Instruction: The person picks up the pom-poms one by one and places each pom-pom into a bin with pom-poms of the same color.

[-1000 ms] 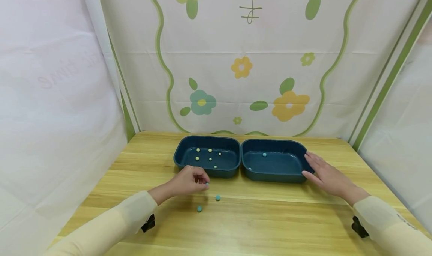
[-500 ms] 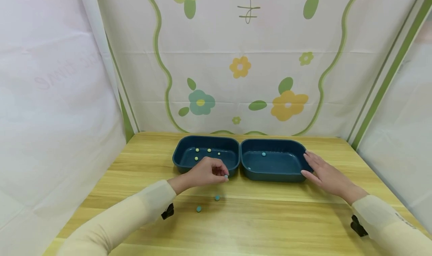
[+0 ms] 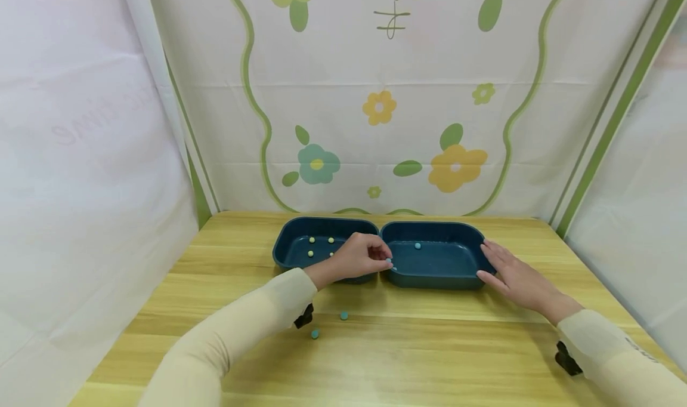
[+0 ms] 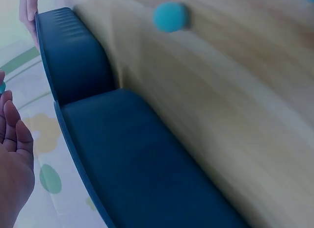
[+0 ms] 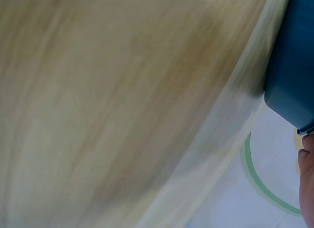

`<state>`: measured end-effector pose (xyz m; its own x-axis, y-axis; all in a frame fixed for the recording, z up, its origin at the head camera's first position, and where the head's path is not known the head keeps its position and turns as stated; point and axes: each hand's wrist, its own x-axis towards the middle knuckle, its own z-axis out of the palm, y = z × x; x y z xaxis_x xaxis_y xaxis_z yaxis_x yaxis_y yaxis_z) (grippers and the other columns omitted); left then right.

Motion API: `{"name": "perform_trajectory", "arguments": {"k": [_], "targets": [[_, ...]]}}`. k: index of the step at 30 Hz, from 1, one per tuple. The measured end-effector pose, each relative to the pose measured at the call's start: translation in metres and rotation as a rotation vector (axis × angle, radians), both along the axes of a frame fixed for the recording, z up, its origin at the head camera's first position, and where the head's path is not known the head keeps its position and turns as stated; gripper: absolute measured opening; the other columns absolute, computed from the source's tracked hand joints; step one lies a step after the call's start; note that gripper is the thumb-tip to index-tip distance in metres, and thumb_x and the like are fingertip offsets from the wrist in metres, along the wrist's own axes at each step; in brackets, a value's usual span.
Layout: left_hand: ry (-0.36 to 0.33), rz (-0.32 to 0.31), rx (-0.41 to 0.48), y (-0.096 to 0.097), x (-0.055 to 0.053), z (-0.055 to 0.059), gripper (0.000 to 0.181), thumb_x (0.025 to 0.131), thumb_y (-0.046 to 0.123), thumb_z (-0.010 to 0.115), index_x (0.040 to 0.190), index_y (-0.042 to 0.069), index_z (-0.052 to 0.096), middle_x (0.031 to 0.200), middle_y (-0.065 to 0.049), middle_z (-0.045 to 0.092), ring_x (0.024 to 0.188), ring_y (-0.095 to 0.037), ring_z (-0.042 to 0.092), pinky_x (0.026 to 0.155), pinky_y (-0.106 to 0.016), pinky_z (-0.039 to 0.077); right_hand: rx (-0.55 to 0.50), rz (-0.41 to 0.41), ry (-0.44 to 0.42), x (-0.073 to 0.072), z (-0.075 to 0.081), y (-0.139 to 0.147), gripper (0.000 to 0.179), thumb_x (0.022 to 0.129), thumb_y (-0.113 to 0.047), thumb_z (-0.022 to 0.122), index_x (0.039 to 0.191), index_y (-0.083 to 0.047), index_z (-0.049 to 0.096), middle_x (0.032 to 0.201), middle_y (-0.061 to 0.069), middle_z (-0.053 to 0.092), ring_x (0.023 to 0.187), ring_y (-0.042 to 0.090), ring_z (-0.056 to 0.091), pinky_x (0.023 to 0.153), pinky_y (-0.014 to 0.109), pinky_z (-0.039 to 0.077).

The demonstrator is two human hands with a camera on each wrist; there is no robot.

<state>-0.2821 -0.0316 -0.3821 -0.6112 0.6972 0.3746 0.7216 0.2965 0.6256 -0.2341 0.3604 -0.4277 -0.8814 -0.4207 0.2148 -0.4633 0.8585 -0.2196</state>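
My left hand (image 3: 361, 256) pinches a small blue ball (image 3: 389, 260) between thumb and fingertip, over the spot where two dark blue trays meet. In the left wrist view, a sliver of this blue ball (image 4: 2, 87) shows at the fingertips. Under the left arm, the left tray (image 3: 280, 256) holds several small yellow balls (image 3: 312, 240), some hidden by the hand. Inside the right tray (image 3: 436, 281) lie a blue ball (image 3: 417, 246) and a tiny pale blue piece (image 3: 395, 268). My right hand (image 3: 517, 278) rests with extended fingers on that tray's right end.
Two more blue balls, one nearer the trays (image 3: 344, 315) and one closer to me (image 3: 315, 334), lie on the wooden table (image 3: 408, 359). A flowered cloth (image 3: 343, 67) hangs behind the table, with white cloth on both sides.
My left hand has moved right and away from me with the pinched blue ball, from in front of the left tray to the right tray's near left corner. The right hand stays put.
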Motion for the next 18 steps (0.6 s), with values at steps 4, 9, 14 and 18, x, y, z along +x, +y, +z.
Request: {"name": "perform_trajectory", "arguments": {"k": [4, 9, 14, 18], "targets": [[-0.004, 0.012, -0.013, 0.015, -0.008, 0.002, 0.005, 0.089, 0.014, 0.073, 0.092, 0.010, 0.073, 0.079, 0.007, 0.065, 0.070, -0.005, 0.058, 0.065, -0.021, 0.052, 0.002, -0.002, -0.009, 0.000, 0.002, -0.001, 0.072, 0.101, -0.039, 0.052, 0.150, 0.007, 0.025, 0.154, 0.029, 0.022, 0.139, 0.046, 0.022, 0.108, 0.060, 0.025], [-0.008, 0.026, -0.006, 0.031, -0.019, 0.005, 0.004, 0.089, 0.014, 0.073, 0.091, 0.010, 0.073, 0.080, 0.007, 0.065, 0.071, -0.005, 0.058, 0.066, -0.019, 0.051, -0.002, -0.001, 0.008, -0.001, 0.001, 0.000, 0.072, 0.101, -0.038, 0.053, 0.149, 0.008, 0.027, 0.153, 0.029, 0.023, 0.139, 0.046, 0.023, 0.107, 0.060, 0.025], [-0.028, 0.057, -0.013, 0.045, -0.029, 0.008, 0.004, 0.090, 0.015, 0.072, 0.091, 0.011, 0.073, 0.082, 0.006, 0.066, 0.073, -0.004, 0.059, 0.068, -0.018, 0.051, -0.005, -0.004, 0.020, -0.001, -0.001, 0.000, 0.071, 0.100, -0.038, 0.054, 0.149, 0.007, 0.028, 0.153, 0.027, 0.024, 0.139, 0.046, 0.024, 0.108, 0.059, 0.025], [-0.034, 0.071, -0.024, 0.054, -0.038, 0.009, 0.004, 0.090, 0.015, 0.071, 0.092, 0.012, 0.072, 0.083, 0.006, 0.065, 0.074, -0.004, 0.059, 0.068, -0.017, 0.051, 0.000, 0.000, 0.014, -0.001, -0.001, 0.000, 0.071, 0.101, -0.038, 0.053, 0.150, 0.007, 0.027, 0.154, 0.028, 0.024, 0.139, 0.046, 0.024, 0.109, 0.058, 0.025]]}}
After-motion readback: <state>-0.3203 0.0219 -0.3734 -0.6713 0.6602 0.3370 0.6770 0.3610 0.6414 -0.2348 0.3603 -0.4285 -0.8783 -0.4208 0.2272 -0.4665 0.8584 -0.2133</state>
